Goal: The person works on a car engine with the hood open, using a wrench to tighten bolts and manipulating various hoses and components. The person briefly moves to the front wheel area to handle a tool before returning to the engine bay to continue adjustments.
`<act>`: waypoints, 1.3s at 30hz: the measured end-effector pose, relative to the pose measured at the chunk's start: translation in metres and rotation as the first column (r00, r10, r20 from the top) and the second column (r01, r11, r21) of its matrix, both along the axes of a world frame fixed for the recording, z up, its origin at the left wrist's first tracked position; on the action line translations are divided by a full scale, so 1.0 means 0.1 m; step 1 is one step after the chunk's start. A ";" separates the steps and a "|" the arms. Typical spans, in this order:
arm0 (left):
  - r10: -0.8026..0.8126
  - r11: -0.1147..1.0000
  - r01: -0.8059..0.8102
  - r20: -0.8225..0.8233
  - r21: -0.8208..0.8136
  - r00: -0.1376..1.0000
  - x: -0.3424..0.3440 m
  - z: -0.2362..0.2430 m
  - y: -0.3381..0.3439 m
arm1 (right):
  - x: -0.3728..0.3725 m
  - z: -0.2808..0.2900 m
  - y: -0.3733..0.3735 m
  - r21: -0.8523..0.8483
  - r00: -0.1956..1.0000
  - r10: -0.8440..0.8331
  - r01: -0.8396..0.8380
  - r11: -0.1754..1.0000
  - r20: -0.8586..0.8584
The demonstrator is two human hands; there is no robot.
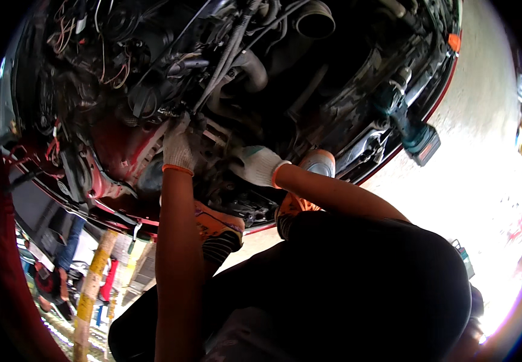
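Both my hands wear off-white knit gloves with orange cuffs and reach into a car's open engine bay. My left hand (179,146) points away from me beside a dark metal part (212,136); its fingers are lost in shadow among the parts. To its right, my right hand (256,165) is turned inward with its fingers curled, close to the same dark parts. Whatever it may grip is hidden. A bundle of ribbed hoses and cables (227,57) runs down toward my left hand.
A teal and black cordless power tool (414,130) lies on the car's right edge. Loose wires (113,75) hang at the upper left. Orange shoes (217,220) are below my hands, near a round metallic thing (318,163). A yellow-and-white post (94,289) stands at the lower left.
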State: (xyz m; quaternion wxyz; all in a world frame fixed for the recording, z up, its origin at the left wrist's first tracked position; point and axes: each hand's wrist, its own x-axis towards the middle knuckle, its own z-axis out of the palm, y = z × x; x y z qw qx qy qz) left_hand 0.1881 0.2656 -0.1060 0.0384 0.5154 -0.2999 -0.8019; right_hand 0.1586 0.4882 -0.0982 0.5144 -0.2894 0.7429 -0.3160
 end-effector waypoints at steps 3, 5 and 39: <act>0.003 1.000 -0.003 0.001 -0.024 1.000 -0.06 0.00 0.02 | 0.06 -0.04 0.22 -0.058 0.999 -0.017 0.015 0.998 -0.032; 0.013 0.999 -0.012 0.029 -0.033 0.999 -0.07 0.04 0.03 | 0.05 -0.09 0.21 -0.021 0.996 0.049 -0.050 0.999 -0.077; 0.065 0.998 -0.059 0.187 -0.038 0.980 -0.19 0.12 0.14 | 0.04 -0.33 0.28 -0.160 0.979 -0.007 -0.027 0.987 -0.205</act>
